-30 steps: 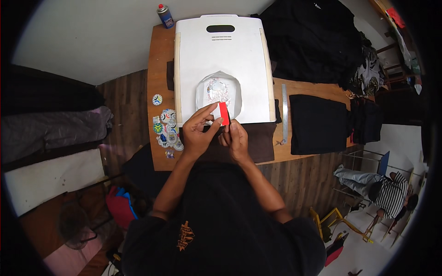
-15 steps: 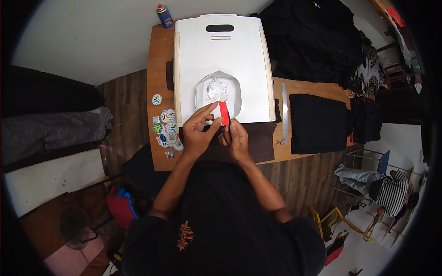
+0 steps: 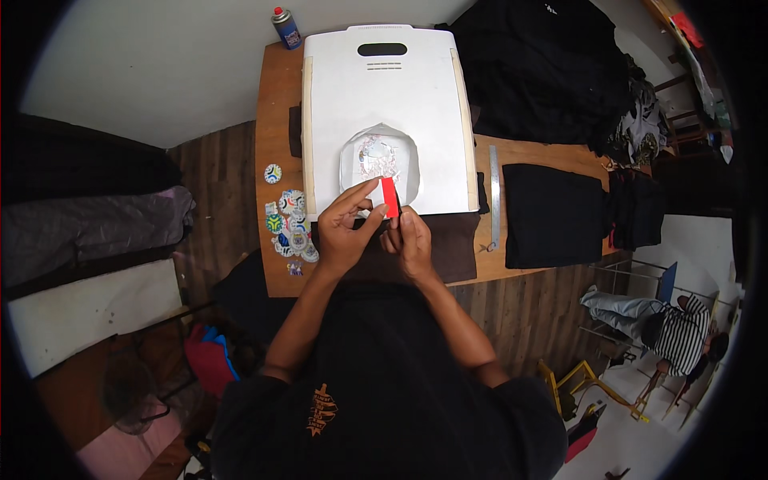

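A small red-and-white piece [image 3: 390, 198], flat like card or a patch, is pinched between the thumb and fingers of my left hand [image 3: 344, 232]. Close by on its right, my right hand [image 3: 413, 246] has its fingers curled round a dark thin-bladed tool [image 3: 398, 206]. The tool lies along the red edge; most of it is hidden in my fingers, so its exact kind is unclear. Just beyond both hands, a white paper tray [image 3: 346, 164] with angled sides holds small coloured scraps. This tray rests on a large white panel [image 3: 384, 100] with an oval handle slot.
Round printed patches [image 3: 292, 228] lie in a pile on the wooden table's left side. A metal ruler [image 3: 494, 196] and small scissors [image 3: 486, 248] are to the right, beside folded black cloth [image 3: 552, 216]. A spray can [image 3: 286, 29] stands far left. Another person [image 3: 676, 336] is at far right.
Both hands hold nearly the same position. Inside the tray, the scraps look slightly rearranged.
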`<state>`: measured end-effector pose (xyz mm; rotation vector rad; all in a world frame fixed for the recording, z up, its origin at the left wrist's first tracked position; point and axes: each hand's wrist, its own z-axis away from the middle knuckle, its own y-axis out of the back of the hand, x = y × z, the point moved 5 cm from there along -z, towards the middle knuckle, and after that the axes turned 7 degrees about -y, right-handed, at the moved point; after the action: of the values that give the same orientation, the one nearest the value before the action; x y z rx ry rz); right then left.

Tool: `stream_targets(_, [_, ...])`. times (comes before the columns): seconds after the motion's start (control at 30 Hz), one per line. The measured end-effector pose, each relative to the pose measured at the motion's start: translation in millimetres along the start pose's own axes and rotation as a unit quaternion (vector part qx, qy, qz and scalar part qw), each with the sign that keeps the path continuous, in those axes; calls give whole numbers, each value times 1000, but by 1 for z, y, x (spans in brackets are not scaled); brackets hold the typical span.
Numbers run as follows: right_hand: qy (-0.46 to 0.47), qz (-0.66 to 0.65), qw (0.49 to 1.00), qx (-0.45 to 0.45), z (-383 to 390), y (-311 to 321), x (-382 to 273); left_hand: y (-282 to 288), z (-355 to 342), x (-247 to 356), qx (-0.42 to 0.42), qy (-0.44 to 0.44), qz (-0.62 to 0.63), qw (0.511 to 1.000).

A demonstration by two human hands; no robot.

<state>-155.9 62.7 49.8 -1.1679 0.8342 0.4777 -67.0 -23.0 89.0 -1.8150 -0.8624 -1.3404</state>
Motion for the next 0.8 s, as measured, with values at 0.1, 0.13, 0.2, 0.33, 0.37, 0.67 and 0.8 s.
stream_targets(0.1, [4, 3, 1000, 7, -1, 2, 2, -1, 0, 2, -5, -5, 7, 1000])
stream_targets(0.13, [10, 0, 1000, 8, -1, 2, 1, -1, 0, 2, -8, -5, 3, 1000])
stream_targets(0.2, [1, -1, 1000, 7, 0, -1, -1, -1, 0, 3, -11, -5, -1, 1000])
stream_targets(0.33, [6, 12, 1000, 13, -2, 1, 1, 0, 1, 1, -11, -6, 1, 1000])
stream_targets(0.37, [6, 12, 1000, 13, -2, 1, 0, 0, 1, 1, -13, -11, 2, 1000])
stream_targets(0.67, [4, 9, 1000, 17, -3, -2, -6, 0, 1, 4, 3, -12, 5, 1000])
stream_targets(0.8, [-20, -2, 1000, 1, 4, 10, 7, 3, 1, 0, 17, -8, -8, 1000])
